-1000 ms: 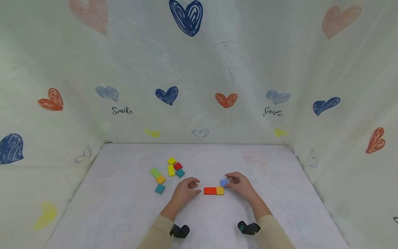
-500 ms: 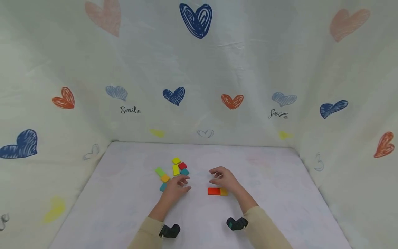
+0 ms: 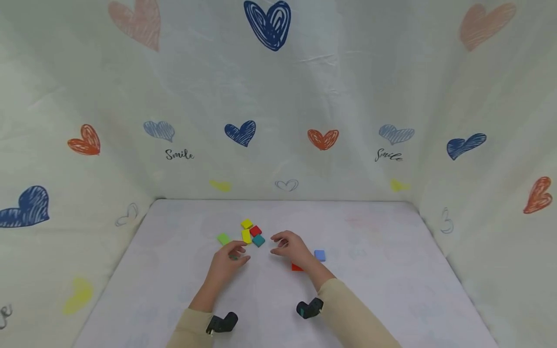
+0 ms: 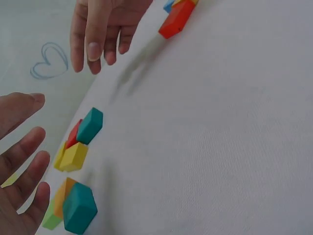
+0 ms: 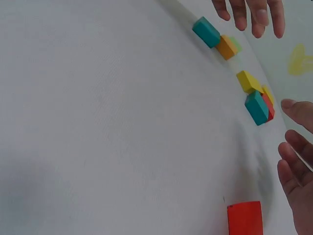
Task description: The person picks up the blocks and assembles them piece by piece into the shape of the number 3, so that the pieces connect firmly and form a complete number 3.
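My left hand [image 3: 226, 261] hovers over one group of blocks with loosely bent fingers, holding nothing. In the left wrist view that group is a teal block [image 4: 80, 209], an orange block [image 4: 62, 196] and a light green block [image 4: 52, 219]. My right hand [image 3: 292, 246], also holding nothing, is in the air right of a second group: a teal block [image 3: 258, 240], a red block [image 3: 255, 231], a yellow block [image 3: 246, 236] and a smaller yellow block [image 3: 246, 224]. Under the right forearm lies a longer red block [image 3: 298, 267], partly covered.
A blue block [image 3: 319, 255] lies just right of the right forearm. Part of an orange-yellow block [image 4: 188, 1] touches the long red one at the left wrist view's top edge. A patterned curtain [image 3: 278, 96] rises behind the white table [image 3: 391, 270].
My right hand has come away from the blue block and moved left, past the long red block. My left hand has moved left to above the teal, orange and green blocks.
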Demonstrator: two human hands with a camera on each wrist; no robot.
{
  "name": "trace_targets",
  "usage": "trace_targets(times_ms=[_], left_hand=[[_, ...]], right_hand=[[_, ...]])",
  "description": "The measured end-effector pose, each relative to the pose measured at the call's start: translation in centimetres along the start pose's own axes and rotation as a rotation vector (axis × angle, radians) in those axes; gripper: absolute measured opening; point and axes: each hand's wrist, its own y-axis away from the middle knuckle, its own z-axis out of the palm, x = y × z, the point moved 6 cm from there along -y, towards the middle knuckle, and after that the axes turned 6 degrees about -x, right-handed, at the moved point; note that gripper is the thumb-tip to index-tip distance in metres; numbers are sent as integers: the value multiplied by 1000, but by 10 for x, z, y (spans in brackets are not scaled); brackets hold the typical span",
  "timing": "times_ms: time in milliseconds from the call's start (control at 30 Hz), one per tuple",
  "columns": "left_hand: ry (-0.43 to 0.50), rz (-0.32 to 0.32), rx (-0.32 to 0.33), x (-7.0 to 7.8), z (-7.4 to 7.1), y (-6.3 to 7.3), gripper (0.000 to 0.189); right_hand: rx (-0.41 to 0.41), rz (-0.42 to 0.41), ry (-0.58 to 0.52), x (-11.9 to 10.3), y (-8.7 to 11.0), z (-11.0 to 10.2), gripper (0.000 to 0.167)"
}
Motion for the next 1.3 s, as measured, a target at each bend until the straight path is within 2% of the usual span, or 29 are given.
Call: trace_targets(times_ms=[267,400,700,1033,1300], left_hand=[[-7,-14,16,-9,-14,-1,36],[-2,-16,16,-11,-18,0,37],[-7,-29,37,-18,-23,2,34],[0,-17,31,-20,-21,-1,34],[-10,-16,30,-21,-20,-1,33]], right_hand=[[0,18,21,-4,-21,11,34],[-7,8,33,-8,-31,17,34],[-8,53,84,-4,-47,31,36],[50,24,124,-3,-46,33,34],[76,36,130,-2,-45,34,31]])
